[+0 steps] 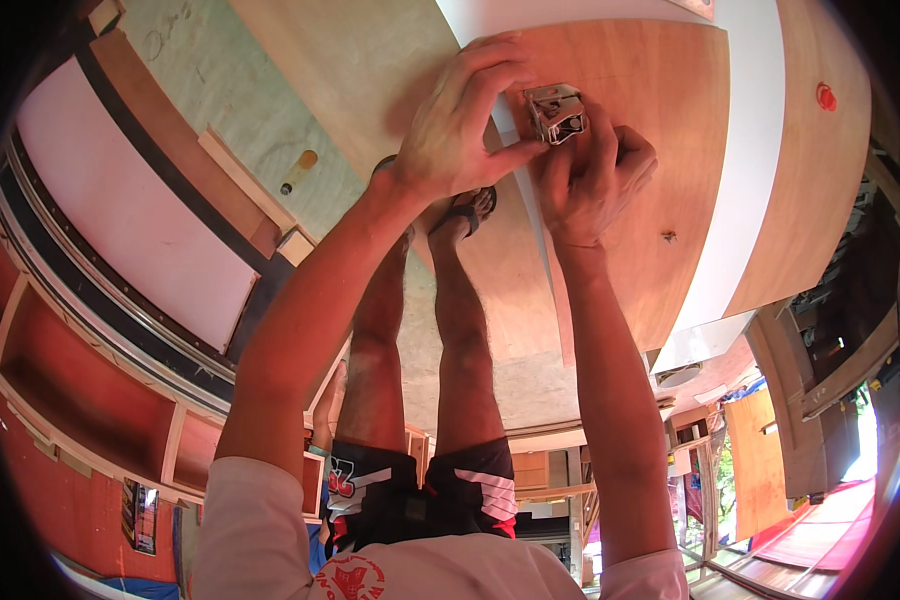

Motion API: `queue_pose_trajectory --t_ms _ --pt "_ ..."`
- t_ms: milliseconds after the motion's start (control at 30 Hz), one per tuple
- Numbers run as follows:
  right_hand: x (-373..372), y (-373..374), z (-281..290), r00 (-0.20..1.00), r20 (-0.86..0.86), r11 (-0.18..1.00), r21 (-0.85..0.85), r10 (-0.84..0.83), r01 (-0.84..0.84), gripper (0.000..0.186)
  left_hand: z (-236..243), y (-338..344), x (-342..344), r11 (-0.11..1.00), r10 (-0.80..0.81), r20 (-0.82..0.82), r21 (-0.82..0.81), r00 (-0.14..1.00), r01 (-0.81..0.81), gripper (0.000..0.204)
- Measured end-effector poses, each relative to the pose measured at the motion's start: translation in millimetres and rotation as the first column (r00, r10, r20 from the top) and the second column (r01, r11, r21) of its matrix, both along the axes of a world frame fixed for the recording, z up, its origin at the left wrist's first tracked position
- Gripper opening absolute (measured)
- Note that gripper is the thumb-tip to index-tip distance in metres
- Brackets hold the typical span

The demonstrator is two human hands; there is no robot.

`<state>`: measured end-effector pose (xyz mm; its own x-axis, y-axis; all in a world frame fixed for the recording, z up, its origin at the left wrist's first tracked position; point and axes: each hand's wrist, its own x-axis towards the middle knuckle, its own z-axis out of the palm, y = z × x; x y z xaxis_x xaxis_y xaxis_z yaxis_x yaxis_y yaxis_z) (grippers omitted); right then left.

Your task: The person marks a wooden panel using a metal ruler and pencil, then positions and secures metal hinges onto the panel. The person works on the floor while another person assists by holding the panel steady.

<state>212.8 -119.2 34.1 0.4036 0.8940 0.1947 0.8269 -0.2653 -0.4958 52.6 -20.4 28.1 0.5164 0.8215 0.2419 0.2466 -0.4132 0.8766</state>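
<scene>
A silver metal cabinet hinge (557, 112) is at the left edge of a reddish-brown plywood panel (660, 130), between my two hands. My left hand (455, 125) reaches in from the left, its bent fingers at the hinge's upper left and its thumb against the lower side. Curled fingers of my right hand (595, 185) close on the hinge's right side, and some fingertips are hidden. A few small dark metal bits, too small to name, lie on the panel (669, 237) below and right of the hinge.
A white panel (745, 140) and another brown panel (810, 150) with a red round thing (827, 97) are at the right. A yellow-handled tool (298, 172) lies at the left near a wooden strip (245, 180). My sandalled foot (470, 210) is below my left hand. Open wooden cabinet frames (90, 370) stand at far left.
</scene>
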Motion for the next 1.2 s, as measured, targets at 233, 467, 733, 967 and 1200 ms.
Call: queue_pose_trajectory --t_ms 233,467,733,967,1200 --pt "0.4 1.2 -1.3 1.0 -0.011 1.0 -0.001 -0.016 0.016 0.048 -2.2 4.0 1.7 0.999 -0.015 0.02 0.034 1.0 0.014 0.081" --pt "-1.2 -0.2 -2.2 1.0 -0.001 1.0 -0.002 -0.016 0.016 0.046 -3.9 0.8 0.7 0.999 -0.007 -0.008 0.04 1.0 0.008 0.072" --pt "-1.1 -0.9 -2.2 1.0 0.001 1.0 -0.017 -0.015 0.015 0.046 -7.2 -1.0 -1.6 0.999 -0.03 -0.019 0.01 0.999 0.03 0.069" --pt "-1.5 -1.2 -2.8 1.0 0.007 1.0 -0.022 -0.02 0.02 0.046 -3.9 1.2 -0.6 0.998 -0.012 -0.029 0.055 1.0 0.013 0.072" --pt "-1.9 -1.2 -2.1 1.0 -0.016 1.0 -0.013 -0.022 0.021 0.046 -3.0 1.1 -0.9 0.999 -0.016 -0.022 0.034 1.0 0.017 0.074"
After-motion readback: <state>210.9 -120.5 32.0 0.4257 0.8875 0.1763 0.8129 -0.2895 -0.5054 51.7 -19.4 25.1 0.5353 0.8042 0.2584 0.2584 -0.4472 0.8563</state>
